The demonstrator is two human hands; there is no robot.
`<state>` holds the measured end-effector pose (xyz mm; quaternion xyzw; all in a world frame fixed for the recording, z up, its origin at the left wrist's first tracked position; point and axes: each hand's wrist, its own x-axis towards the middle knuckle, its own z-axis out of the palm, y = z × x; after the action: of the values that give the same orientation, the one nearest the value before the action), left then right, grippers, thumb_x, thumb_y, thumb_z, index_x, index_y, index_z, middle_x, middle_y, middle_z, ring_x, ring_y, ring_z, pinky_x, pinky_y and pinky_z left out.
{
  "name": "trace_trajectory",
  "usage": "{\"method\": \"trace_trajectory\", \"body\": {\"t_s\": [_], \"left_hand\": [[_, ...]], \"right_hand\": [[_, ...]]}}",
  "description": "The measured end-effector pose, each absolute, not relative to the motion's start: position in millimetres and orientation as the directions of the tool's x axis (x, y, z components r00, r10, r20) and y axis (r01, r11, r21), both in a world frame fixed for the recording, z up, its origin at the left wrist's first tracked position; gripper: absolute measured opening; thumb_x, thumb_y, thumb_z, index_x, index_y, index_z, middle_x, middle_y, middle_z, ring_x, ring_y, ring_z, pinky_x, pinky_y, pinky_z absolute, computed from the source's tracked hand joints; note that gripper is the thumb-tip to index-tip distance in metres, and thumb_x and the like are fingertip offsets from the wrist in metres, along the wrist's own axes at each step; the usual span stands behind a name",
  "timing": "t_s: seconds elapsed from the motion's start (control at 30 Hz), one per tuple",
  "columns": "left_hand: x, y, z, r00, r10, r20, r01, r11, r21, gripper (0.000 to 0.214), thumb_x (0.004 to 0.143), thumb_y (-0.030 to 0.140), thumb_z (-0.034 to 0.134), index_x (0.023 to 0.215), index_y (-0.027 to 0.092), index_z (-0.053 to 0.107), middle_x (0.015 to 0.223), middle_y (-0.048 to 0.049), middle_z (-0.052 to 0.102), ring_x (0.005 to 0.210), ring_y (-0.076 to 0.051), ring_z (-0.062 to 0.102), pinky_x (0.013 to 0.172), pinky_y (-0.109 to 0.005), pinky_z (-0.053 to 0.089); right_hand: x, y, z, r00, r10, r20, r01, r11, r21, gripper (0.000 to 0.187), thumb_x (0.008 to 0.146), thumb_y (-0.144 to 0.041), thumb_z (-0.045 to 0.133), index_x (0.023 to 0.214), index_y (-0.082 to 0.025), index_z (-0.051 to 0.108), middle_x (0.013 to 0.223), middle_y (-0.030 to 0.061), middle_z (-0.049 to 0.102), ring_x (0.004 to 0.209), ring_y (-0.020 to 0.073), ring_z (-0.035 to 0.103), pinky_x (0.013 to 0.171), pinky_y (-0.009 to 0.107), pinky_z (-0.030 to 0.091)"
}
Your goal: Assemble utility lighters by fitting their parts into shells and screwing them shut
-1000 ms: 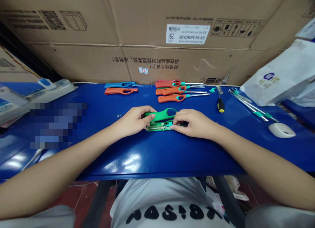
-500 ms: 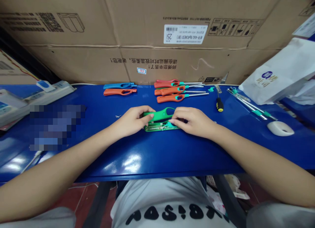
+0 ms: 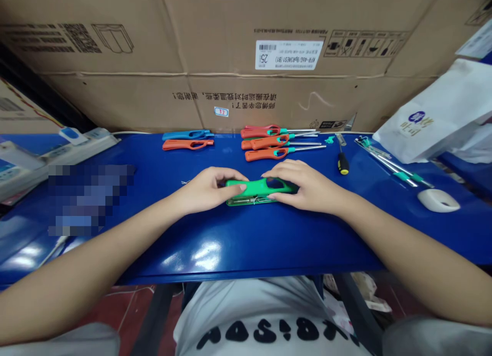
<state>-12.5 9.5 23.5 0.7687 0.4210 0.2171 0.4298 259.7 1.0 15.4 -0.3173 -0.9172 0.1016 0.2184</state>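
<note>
Left hand [image 3: 207, 193] on one end, right hand [image 3: 307, 186] on the looped end, and both grip the green top shell [image 3: 255, 189]! It sits over the green lower shell [image 3: 234, 202], a strip of small metal parts showing along the near edge. Behind them on the blue surface [image 3: 230, 248], orange and red lighters [image 3: 265, 155] lie with metal rods pointing right, a blue handle [image 3: 182, 135] off to their left, a black-and-yellow screwdriver [image 3: 343, 164] to their right, and cardboard [image 3: 223, 53] rising at the back.
</note>
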Motion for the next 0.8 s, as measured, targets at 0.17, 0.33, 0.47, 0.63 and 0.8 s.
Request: {"method": "trace_trajectory", "body": {"t_s": [0.17, 0.33, 0.47, 0.63, 0.8], "left_hand": [[-19, 8, 26, 0.703, 0.682, 0.203, 0.484, -0.667, 0.566, 0.035, 0.088, 0.043, 0.069, 0.112, 0.018, 0.075, 0.103, -0.0067, 0.071, 0.093, -0.021, 0.067, 0.085, -0.032, 0.051], [-22, 7, 27, 0.746, 0.64, 0.182, 0.535, -0.74, 0.407, 0.031, 0.091, 0.039, 0.065, 0.114, 0.019, 0.074, 0.109, -0.0072, 0.07, 0.1, -0.022, 0.066, 0.091, -0.034, 0.051], [-21, 7, 27, 0.769, 0.627, 0.127, 0.56, -0.755, 0.341, 0.028, 0.091, 0.035, 0.064, 0.113, 0.021, 0.073, 0.109, -0.0067, 0.071, 0.102, -0.024, 0.065, 0.092, -0.035, 0.051], [-19, 5, 28, 0.765, 0.638, 0.08, 0.588, -0.744, 0.317, 0.026, 0.088, 0.035, 0.066, 0.11, 0.021, 0.073, 0.108, -0.0058, 0.072, 0.102, -0.025, 0.066, 0.089, -0.036, 0.051], [-19, 3, 31, 0.745, 0.665, 0.05, 0.621, -0.719, 0.312, 0.025, 0.087, 0.034, 0.067, 0.108, 0.022, 0.073, 0.108, -0.004, 0.072, 0.099, -0.024, 0.067, 0.084, -0.033, 0.05]], "right_hand": [[256, 3, 13, -0.709, 0.635, 0.307, 0.491, 0.756, -0.433, 0.029, 0.089, -0.03, 0.071, 0.116, -0.019, 0.065, 0.111, 0.009, 0.069, 0.102, 0.0231, 0.064, 0.091, 0.038, 0.05], [255, 3, 8, -0.722, 0.644, 0.252, 0.505, 0.74, -0.445, 0.03, 0.089, -0.034, 0.071, 0.115, -0.02, 0.065, 0.115, 0.0089, 0.066, 0.109, 0.0245, 0.061, 0.097, 0.041, 0.048], [255, 3, 5, -0.729, 0.647, 0.225, 0.525, 0.738, -0.423, 0.031, 0.09, -0.037, 0.07, 0.116, -0.021, 0.065, 0.118, 0.0092, 0.066, 0.111, 0.0252, 0.06, 0.098, 0.042, 0.047], [254, 4, 3, -0.738, 0.644, 0.202, 0.544, 0.744, -0.387, 0.032, 0.092, -0.04, 0.069, 0.117, -0.021, 0.065, 0.12, 0.0098, 0.066, 0.109, 0.0259, 0.059, 0.097, 0.044, 0.045], [253, 3, 2, -0.734, 0.649, 0.198, 0.551, 0.74, -0.386, 0.034, 0.092, -0.041, 0.069, 0.119, -0.021, 0.065, 0.12, 0.0101, 0.065, 0.11, 0.0258, 0.059, 0.097, 0.043, 0.045]]}}
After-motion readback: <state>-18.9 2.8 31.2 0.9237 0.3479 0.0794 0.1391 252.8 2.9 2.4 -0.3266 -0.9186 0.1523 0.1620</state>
